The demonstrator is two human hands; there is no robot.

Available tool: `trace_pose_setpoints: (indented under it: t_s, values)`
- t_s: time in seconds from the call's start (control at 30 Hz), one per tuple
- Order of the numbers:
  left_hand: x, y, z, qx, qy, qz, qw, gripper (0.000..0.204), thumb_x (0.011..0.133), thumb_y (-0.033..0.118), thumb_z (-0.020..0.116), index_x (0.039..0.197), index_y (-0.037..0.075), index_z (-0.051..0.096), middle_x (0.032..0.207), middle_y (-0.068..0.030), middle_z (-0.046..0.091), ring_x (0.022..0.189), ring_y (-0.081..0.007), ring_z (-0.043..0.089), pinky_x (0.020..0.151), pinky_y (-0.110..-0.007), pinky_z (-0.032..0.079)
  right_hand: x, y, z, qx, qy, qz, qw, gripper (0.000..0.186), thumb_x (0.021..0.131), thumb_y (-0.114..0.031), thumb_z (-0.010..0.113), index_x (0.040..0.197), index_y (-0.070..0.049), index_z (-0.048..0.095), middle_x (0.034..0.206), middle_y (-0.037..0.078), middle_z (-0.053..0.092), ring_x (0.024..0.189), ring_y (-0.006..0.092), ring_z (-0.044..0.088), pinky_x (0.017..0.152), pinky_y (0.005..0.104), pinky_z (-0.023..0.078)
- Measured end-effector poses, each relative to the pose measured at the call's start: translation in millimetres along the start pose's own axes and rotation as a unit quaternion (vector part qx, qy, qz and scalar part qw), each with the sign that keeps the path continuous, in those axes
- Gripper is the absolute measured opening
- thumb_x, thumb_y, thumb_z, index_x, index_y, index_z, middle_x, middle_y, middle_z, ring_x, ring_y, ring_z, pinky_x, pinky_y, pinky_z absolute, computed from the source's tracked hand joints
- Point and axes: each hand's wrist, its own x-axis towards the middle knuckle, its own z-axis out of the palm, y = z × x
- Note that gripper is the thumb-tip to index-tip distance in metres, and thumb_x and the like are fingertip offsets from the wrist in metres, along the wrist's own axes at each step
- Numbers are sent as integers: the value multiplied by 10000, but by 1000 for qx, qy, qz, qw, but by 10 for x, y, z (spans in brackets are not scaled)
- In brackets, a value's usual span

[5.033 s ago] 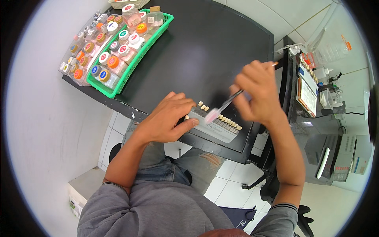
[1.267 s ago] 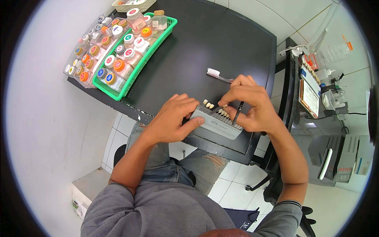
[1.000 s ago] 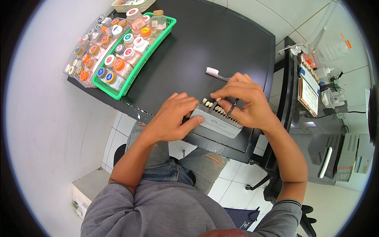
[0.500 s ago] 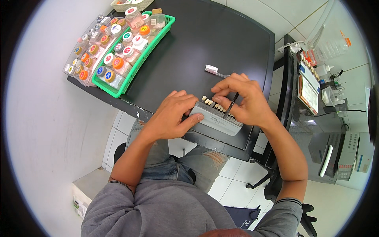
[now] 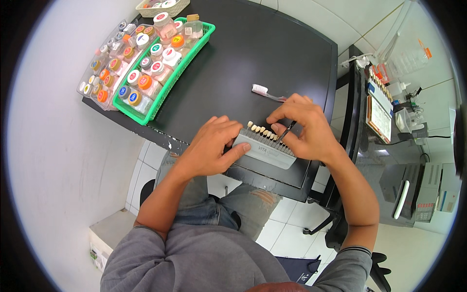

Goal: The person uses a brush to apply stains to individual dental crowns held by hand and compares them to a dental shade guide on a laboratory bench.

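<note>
Near the front edge of the black worktop (image 5: 272,53) lies a grey tooth shade guide (image 5: 265,150), a flat holder with a row of small tooth-shaped tabs standing along its far side; the left hand (image 5: 214,151) rests on its left end, fingers (image 5: 238,148) curled loosely over the holder and pressing it down; the right hand (image 5: 304,129) has its fingers pinched nearly shut on a thin dark tab stem (image 5: 285,134) at the middle of the row. The holder looks like light, stiff plastic that would slide on the smooth top unless pinned flat, so the broad grey body is the place to grip it; the tabs seem small, hard and likely brittle at the tip, best taken by the stem between thumb and forefinger. A toothbrush (image 5: 267,93) lies just beyond the hands toward the middle; a green basket (image 5: 168,87) of small capped jars sits at the far left corner, well apart.
</note>
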Motion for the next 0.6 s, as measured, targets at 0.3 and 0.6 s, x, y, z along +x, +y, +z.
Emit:
trace_pose_setpoints:
  t_s: [0.3,0.6]
  values:
    - [4,17,-20,-2,-2,-4,1000,393,1023,288,757,809,67,513,748,-73,469,753,-271,446,743,-413,349,6,-26,9,5,-15,-26,1000,200,821,14,767,993,-74,818,917,37,793,922,268,638,845,406,426]
    - [4,1,-21,1,-7,-9,1000,394,1027,294,751,812,67,512,751,-76,462,757,-273,443,743,-411,344,-11,-11,-6,-16,5,-55,998,334,729,47,756,1022,-89,840,981,-10,825,917,232,642,818,395,426]
